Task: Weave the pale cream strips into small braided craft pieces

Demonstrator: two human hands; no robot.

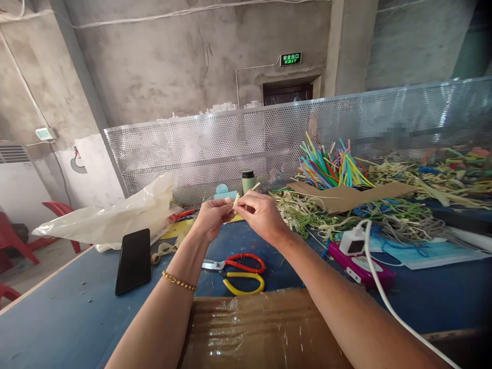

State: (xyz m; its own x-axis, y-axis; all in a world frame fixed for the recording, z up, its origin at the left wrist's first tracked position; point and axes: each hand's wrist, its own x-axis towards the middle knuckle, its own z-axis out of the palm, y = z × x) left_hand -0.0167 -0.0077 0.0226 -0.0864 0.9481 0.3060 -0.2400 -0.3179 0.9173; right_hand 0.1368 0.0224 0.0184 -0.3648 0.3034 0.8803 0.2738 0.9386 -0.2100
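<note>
My left hand (211, 218) and my right hand (261, 212) meet above the blue table (69, 318), fingers pinched together. Between them they hold a small pale cream strip (236, 200), with a short end of it sticking up past my right fingers. A gold bracelet (179, 281) sits on my left wrist. Below the hands lie scissors (238, 270) with one red and one yellow handle.
A black phone (133, 260) and a pale plastic bag (115, 218) lie at left. A cardboard box (261, 330) is near me. At right are a pink device (361, 266) with a white charger and cable, a blue face mask (426, 253), cardboard, and heaps of coloured strips (334, 166). A perforated metal screen (269, 138) backs the table.
</note>
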